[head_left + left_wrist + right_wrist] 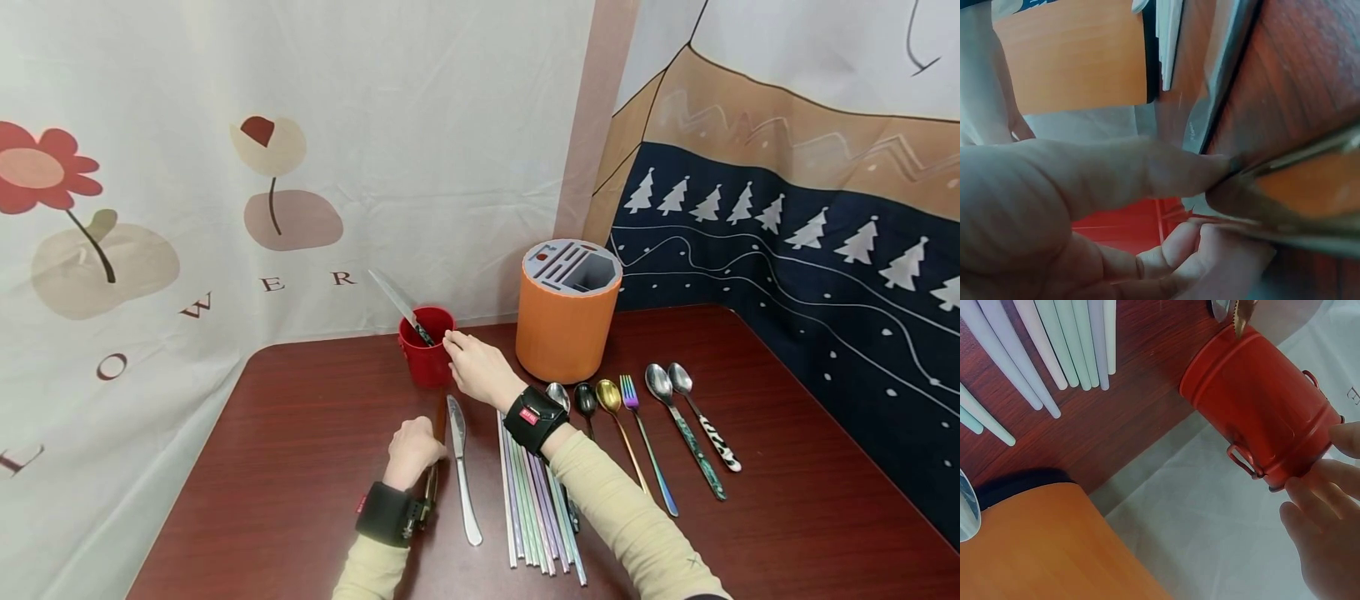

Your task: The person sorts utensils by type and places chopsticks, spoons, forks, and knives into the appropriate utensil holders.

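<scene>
My left hand (414,452) pinches a gold-coloured table knife (1310,194) between thumb and fingers, low over the table. The serrated blade tip also shows in the right wrist view, before the base of a red metal bucket (427,362). My right hand (480,367) touches the bucket's rim with fairly straight fingers; their tips are partly hidden in the head view. A knife with a silver blade (393,296) and dark patterned handle leans inside the bucket, blade up. Beside the left hand lies a silver table knife (461,475).
An orange cylindrical holder (566,333) with a slotted grey top stands behind the right wrist. Several pastel chopsticks (536,517) lie below the right forearm. To the right are several spoons, among them a gold spoon (611,400), and a rainbow-coloured fork (645,442). Fabric walls border the table.
</scene>
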`<state>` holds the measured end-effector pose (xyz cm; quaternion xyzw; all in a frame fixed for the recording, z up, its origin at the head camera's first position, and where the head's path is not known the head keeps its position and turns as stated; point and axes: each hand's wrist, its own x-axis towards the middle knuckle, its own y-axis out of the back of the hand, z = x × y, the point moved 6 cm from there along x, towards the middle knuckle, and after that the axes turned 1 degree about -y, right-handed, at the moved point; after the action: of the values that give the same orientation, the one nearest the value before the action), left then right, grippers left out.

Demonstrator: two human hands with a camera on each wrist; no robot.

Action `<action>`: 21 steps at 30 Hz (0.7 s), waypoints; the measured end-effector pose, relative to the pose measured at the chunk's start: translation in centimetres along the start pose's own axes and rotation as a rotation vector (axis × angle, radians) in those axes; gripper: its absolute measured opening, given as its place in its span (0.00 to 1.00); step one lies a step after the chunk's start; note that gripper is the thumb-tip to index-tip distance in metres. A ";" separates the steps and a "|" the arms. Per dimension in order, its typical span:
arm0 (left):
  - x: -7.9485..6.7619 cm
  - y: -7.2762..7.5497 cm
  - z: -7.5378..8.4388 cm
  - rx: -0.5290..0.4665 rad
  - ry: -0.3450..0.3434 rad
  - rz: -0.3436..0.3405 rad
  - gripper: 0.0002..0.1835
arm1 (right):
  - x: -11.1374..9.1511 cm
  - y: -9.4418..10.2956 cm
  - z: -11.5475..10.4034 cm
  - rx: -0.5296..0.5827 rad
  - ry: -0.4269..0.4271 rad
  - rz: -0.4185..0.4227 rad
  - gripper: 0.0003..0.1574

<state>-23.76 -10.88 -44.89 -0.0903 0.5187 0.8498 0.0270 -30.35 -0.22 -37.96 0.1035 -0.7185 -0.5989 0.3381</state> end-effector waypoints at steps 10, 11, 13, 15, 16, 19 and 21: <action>-0.3 1.5 -0.1 -0.113 -0.064 0.008 0.14 | 0.0 -0.1 0.1 -0.012 0.008 0.010 0.26; -0.3 1.8 -0.1 -0.117 -0.074 0.023 0.14 | 0.0 -0.1 0.1 -0.012 0.008 0.012 0.27; -0.4 2.6 -0.1 -0.121 -0.101 0.069 0.14 | 0.0 -0.1 0.1 -0.010 0.007 0.014 0.26; -0.4 3.4 -0.1 -0.118 -0.126 0.122 0.13 | 0.0 -0.1 0.1 -0.012 0.005 0.014 0.26; -0.5 3.9 0.0 -0.125 -0.138 0.149 0.13 | 0.0 -0.1 0.1 -0.013 0.005 0.013 0.26; -0.9 5.5 0.2 -0.169 -0.177 0.238 0.13 | 0.0 -0.1 0.1 -0.018 0.003 0.009 0.26; -1.2 6.7 0.5 -0.204 -0.202 0.301 0.14 | 0.0 -0.1 0.1 -0.016 0.001 0.007 0.26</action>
<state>-23.62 -13.43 -38.59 0.0718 0.4320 0.8972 -0.0574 -30.44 -0.20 -38.02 0.0987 -0.7137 -0.6036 0.3413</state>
